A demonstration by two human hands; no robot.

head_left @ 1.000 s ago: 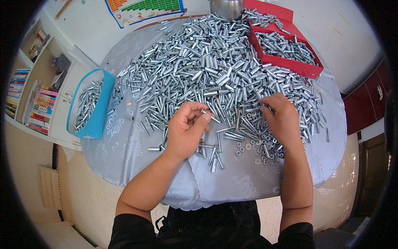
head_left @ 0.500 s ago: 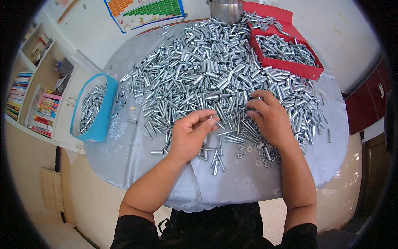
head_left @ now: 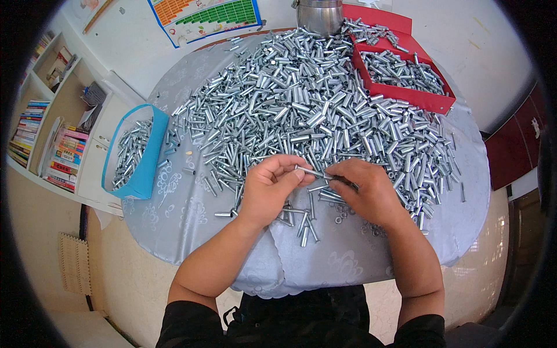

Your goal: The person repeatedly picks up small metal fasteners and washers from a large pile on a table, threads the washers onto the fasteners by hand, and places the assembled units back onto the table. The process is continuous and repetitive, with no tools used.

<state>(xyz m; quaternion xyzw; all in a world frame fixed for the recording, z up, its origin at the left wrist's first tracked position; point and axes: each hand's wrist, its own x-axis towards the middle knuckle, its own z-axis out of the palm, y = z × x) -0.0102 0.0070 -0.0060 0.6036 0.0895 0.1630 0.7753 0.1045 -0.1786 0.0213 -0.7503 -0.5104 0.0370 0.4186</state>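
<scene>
Between the fingertips of my left hand (head_left: 268,188) is a slim silver bolt (head_left: 311,171), pinched at its head end and pointing right. My right hand (head_left: 371,188) has its thumb and fingers closed at the other end of that bolt. Whatever small part sits in its fingertips is mostly hidden. Both hands hover over the near edge of a wide heap of metal bolts and sleeves (head_left: 290,110). Just below them on the cloth lie a few loose bolts (head_left: 304,229) and several small nuts (head_left: 339,220), partly covered by my right hand.
A blue fabric bin (head_left: 155,148) holding metal pieces stands at the left of the round table with a grey cloth (head_left: 191,232). At the back right is a red box (head_left: 406,97) with more pieces, beside a steel pot (head_left: 320,17). A bookshelf (head_left: 81,139) stands at the far left.
My right hand has come out of the heap, moving left and nearer, and its fingers now meet the bolt. The left hand has stayed nearly in place, the bolt now pointing right.
</scene>
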